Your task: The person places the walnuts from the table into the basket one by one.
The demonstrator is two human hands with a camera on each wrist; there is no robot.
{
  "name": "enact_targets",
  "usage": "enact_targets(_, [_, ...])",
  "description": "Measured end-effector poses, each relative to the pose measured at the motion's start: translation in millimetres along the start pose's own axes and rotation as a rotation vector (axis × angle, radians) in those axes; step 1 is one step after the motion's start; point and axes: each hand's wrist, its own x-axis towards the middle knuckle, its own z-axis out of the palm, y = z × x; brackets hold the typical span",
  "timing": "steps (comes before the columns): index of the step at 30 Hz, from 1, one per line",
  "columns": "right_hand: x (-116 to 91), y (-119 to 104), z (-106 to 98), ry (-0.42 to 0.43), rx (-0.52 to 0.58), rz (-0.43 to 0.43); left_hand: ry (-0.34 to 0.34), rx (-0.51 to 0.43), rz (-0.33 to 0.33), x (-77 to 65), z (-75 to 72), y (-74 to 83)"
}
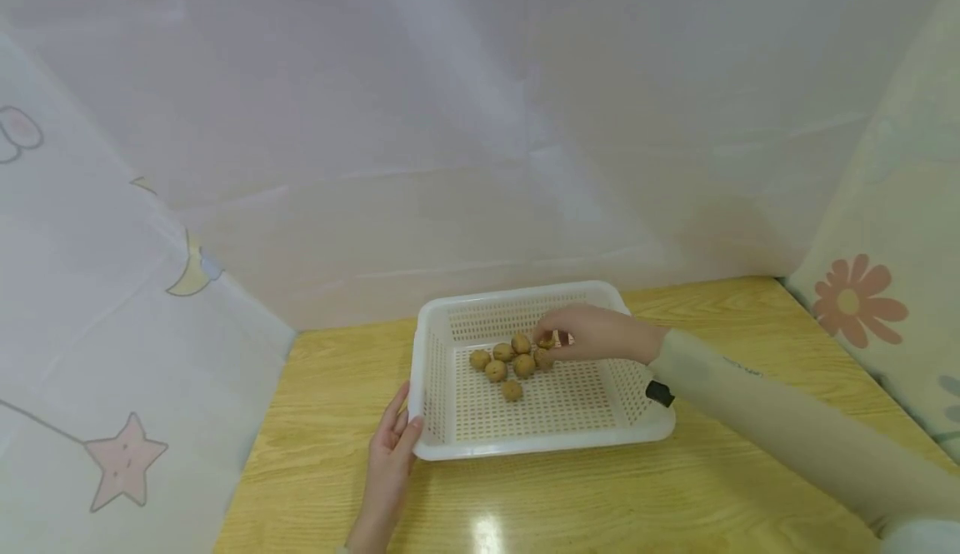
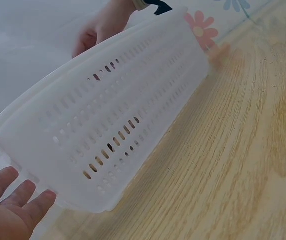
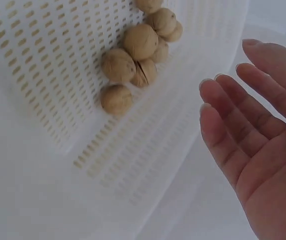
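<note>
Several tan walnuts (image 1: 523,365) lie grouped in a white perforated plastic basket (image 1: 555,437). The head view shows my right hand (image 1: 588,333) reaching over the basket's right side, fingers bent down at the rightmost walnuts. Seen from the right wrist, the right hand (image 3: 263,120) has loosely bent, spread fingers, with nothing between them and the walnuts (image 3: 140,42) beyond the fingertips. My left hand (image 1: 392,446) holds the basket's near left corner, thumb at the rim. Three left fingers (image 2: 20,192) lie against the outer wall of the basket (image 2: 108,110).
The basket stands on a wood-grain table (image 1: 322,421), near its back edge. Pale cloth (image 1: 480,162) hangs behind and at both sides, printed with a star (image 1: 127,462) and a flower (image 1: 858,300). A black piece (image 1: 660,393) shows by the right sleeve (image 1: 750,404).
</note>
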Motion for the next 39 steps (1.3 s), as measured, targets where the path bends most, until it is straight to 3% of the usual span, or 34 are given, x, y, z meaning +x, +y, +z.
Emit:
enact_targets(5, [-23, 10, -15, 0.051, 0.013, 0.005, 0.003, 0.001, -0.004, 0.3, -0.5, 1.0])
enact_targets(12, [-61, 30, -25, 0.104, 0.055, 0.156, 0.007, 0.003, -0.012, -0.2, -0.9, 1.6])
enact_targets(17, [-87, 44, -27, 0.186, 0.083, 0.225, 0.007, 0.012, -0.009, -0.3, -2.0, 1.3])
enact_targets(25, [-120, 80, -21, 0.307, 0.068, 0.295, 0.004, 0.006, 0.001, -0.3, -3.4, 0.2])
enact_targets(39, [-141, 131, 13, 0.270, 0.000, 0.433, -0.020, 0.002, 0.004, 0.5, -2.6, -1.7])
